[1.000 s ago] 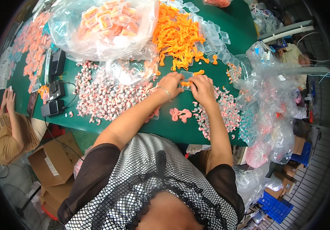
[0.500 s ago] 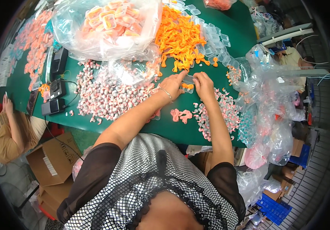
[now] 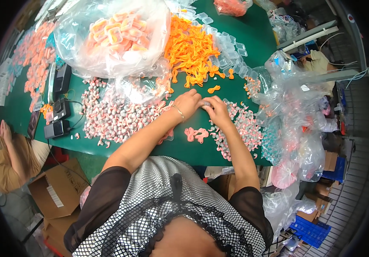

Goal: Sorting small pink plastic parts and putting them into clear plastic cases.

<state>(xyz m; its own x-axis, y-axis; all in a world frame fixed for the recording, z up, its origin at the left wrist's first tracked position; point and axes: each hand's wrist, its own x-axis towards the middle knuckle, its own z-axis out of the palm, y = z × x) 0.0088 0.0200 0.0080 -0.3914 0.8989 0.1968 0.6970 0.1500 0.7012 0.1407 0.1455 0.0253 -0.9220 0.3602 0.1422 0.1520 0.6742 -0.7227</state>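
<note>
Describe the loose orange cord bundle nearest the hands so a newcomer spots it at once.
On the green table, find the big orange pile right of the large clear bag. Between that pile and the right hand lies one small orange bundle, wider at both ends. Unlike the heaped ones it lies alone, nearer the hands than the other stray near the clear boxes.

The person's bare left hand (image 3: pixel 188 105), a thin bracelet (image 3: pixel 179 112) at its wrist, and bare right hand (image 3: pixel 218 113) meet at the fingertips over a dark green tabletop (image 3: pixel 201 152). Just beyond lies one orange cord bundle (image 3: pixel 213 89), near a tangled orange cord heap (image 3: pixel 191 49); pink looped cords (image 3: pixel 190 133) lie between two piles of curled grey-and-pink pieces (image 3: pixel 122 118)
</note>
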